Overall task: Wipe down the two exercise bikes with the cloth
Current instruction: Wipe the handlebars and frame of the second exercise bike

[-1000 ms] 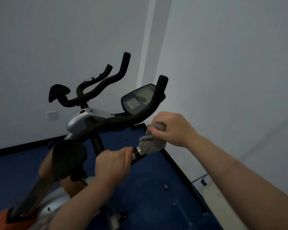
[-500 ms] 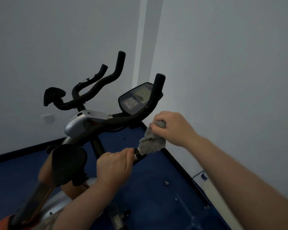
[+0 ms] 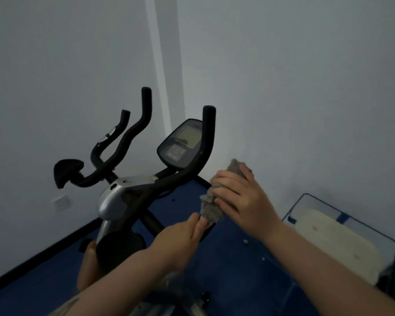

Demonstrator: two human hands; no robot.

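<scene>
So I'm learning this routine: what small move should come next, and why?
Probably slide the cloth up the handlebar: the right hand grips it at the bar's near end, beside the left hand, and the upright grip above looks untouched.

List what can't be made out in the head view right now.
- Left hand: fingers blurred, grip on the cloth unclear.
- Handlebar end being wiped: hidden behind cloth and right hand.
- Console readout: too small and dim.
- Bike base: cut off by the bottom edge and forearms.
- Second bike: only its handlebars show.
</scene>
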